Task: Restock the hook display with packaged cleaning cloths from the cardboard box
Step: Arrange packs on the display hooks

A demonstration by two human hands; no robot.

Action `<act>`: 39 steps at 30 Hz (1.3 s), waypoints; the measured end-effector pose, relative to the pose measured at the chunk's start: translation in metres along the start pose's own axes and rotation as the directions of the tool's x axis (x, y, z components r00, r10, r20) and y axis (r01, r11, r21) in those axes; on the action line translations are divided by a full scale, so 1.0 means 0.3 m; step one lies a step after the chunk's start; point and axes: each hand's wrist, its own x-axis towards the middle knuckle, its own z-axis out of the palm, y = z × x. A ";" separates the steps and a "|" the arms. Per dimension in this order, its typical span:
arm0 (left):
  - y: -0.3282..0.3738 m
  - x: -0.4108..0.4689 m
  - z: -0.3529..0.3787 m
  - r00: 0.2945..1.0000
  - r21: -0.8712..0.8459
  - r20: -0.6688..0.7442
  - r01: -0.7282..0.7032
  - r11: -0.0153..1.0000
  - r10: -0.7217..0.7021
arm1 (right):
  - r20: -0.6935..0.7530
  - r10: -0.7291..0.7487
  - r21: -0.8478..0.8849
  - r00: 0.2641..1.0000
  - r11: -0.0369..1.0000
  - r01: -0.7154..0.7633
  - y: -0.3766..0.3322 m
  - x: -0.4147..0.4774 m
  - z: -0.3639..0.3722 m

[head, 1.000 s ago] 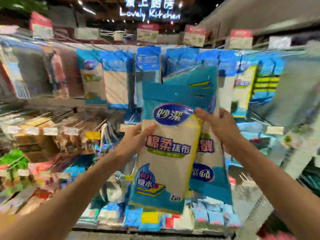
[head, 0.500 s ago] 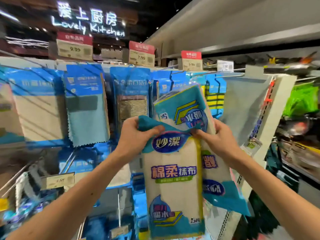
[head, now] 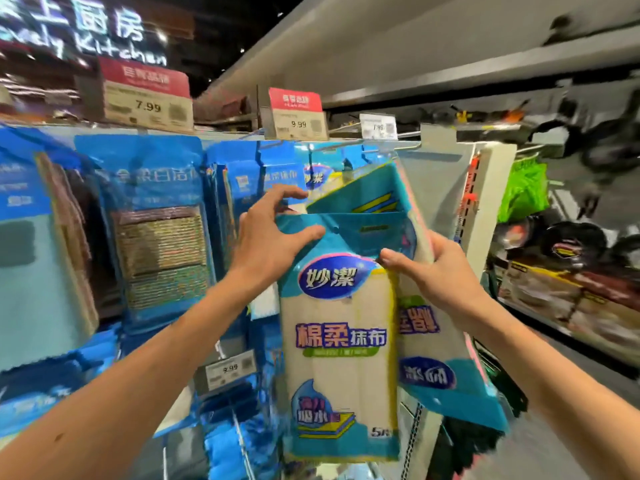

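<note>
left hand (head: 273,237): pinches front pack (head: 339,358) header
right hand (head: 436,271): fingers wrap rear pack (head: 436,362)
progress: both unhung; hook (head: 341,146) probably just above, blurry

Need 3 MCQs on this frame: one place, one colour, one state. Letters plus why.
1. Where does the left hand hold the front pack?
A) bottom edge
B) teal top header
C) middle

2. Top band of the upper 9.99 tag?
A) red
B) green
C) yellow

3. The rear pack in the right hand is:
A) upright
B) upside down
C) lying on a shelf

Answers:
1 B, the thumb lies on the header.
2 A, a red strip sits over the price.
3 B, its print reads inverted.
</note>
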 end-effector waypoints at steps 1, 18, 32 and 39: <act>0.003 0.013 0.022 0.999 0.016 0.033 -0.003 1.000 0.003 | -0.005 0.003 0.002 1.000 1.000 -0.003 0.023 0.022 -0.017; -0.015 0.372 0.420 0.997 0.248 -0.002 0.075 0.966 -0.077 | -0.138 0.004 0.186 0.990 0.982 0.022 0.393 0.461 -0.265; 0.006 0.515 0.427 0.923 0.395 -0.151 -0.271 0.878 0.353 | -0.282 -0.228 0.001 0.932 0.971 0.238 0.442 0.555 -0.287; 0.037 0.557 0.432 0.830 0.516 -0.137 -0.407 0.754 0.541 | -0.299 -0.265 -0.027 0.917 0.963 0.269 0.442 0.563 -0.296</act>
